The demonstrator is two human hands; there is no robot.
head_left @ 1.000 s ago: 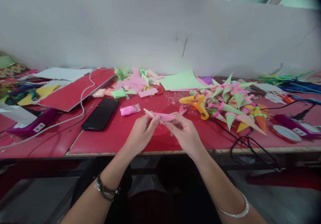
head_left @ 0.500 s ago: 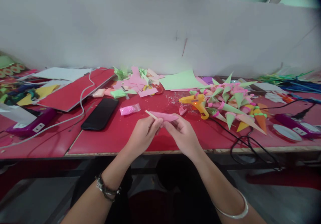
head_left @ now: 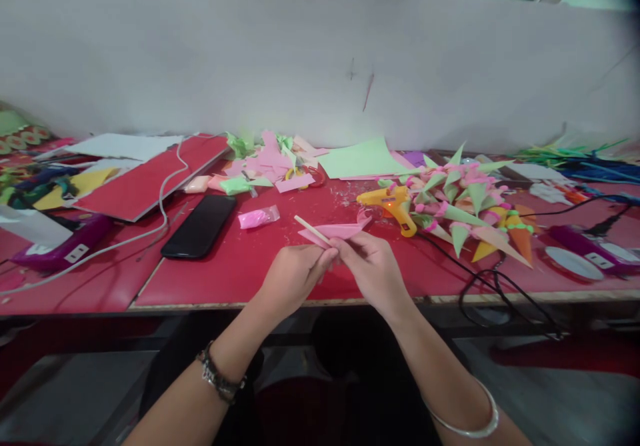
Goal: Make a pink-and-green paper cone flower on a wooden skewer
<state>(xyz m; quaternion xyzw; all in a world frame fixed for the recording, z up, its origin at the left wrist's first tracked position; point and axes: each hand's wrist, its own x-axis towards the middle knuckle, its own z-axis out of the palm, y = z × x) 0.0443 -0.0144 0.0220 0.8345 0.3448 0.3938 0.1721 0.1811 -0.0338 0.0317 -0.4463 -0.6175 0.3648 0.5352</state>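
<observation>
Just over the front of the table, my two hands meet at their fingertips. My left hand (head_left: 295, 278) is closed, its thumb and fingers pinching near the lower end of a thin pale stick (head_left: 306, 225). Behind the stick lies a piece of pink paper (head_left: 345, 230), partly folded or curled, which my right hand (head_left: 373, 269) grips between thumb and fingers. The fingertips hide where stick and paper meet. To the right a yellow hot glue gun (head_left: 390, 201) with an orange light rests on the table, beside a heap of pink and green paper cones (head_left: 465, 199).
A black phone (head_left: 200, 227) and a small packet of pink material (head_left: 258, 218) lie to the left. Paper scraps (head_left: 270, 156) and a green sheet (head_left: 363, 159) are at the back. Purple power strips (head_left: 75, 245) stand at both sides, and black cable (head_left: 480, 286) hangs over the front edge.
The pink paper now sits more opened out and further right. The stick has shifted slightly right, and both hands have turned a little around them.
</observation>
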